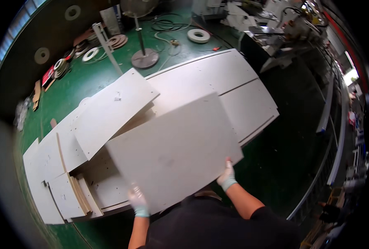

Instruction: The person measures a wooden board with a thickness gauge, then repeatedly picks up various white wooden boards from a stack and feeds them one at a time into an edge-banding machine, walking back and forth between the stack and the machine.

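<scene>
A large pale rectangular board [174, 145] is tilted in front of my body, above a stack of other panels. My right hand [227, 176], in a white glove with a pale green cuff, grips its near right corner, thumb on top and the other fingers hidden beneath. At the board's near left edge, my left hand [137, 199] holds on in a matching glove, slightly blurred. Beyond it, another white panel [114, 110] with small holes lies askew across the stack. Wide white panels [193, 79] spread beneath both.
Narrow board strips [81, 194] stand layered at the near left of the stack. On the green floor behind are a round-based stand [145, 59], a white ring [198, 35] and loose hoses [168, 25]. Machinery [271, 33] fills the far right, with metal rails [332, 124] along the right side.
</scene>
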Available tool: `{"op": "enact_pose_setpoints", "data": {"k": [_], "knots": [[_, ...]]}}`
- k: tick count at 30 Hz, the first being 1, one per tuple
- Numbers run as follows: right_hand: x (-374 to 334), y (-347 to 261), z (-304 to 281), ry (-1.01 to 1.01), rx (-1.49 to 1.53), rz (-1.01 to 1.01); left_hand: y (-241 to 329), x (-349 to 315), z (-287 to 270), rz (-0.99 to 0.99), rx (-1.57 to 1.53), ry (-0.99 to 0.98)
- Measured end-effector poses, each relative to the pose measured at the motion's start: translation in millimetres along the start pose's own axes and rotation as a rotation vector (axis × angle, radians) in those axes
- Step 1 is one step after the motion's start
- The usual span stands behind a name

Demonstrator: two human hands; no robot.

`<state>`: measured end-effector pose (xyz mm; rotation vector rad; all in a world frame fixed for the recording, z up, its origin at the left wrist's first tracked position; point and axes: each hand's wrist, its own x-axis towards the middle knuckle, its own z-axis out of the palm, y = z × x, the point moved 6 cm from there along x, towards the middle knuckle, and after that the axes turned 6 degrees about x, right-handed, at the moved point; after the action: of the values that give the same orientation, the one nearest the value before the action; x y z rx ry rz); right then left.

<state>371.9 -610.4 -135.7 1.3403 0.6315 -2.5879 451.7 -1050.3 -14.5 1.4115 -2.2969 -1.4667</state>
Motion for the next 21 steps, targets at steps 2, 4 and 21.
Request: {"op": "enact_pose_setpoints", "data": {"k": [2, 4, 21], "knots": [[8, -59, -3, 0.022, -0.064, -0.109, 15, -2, 82, 0.059, -0.095, -0.09], [29, -112, -44, 0.111, -0.023, -0.196, 7, -3, 157, 0.139, 0.014, -0.131], [100, -288, -76, 0.147, -0.473, -0.38, 76, -34, 280, 0.335, 0.693, -0.692]]}}
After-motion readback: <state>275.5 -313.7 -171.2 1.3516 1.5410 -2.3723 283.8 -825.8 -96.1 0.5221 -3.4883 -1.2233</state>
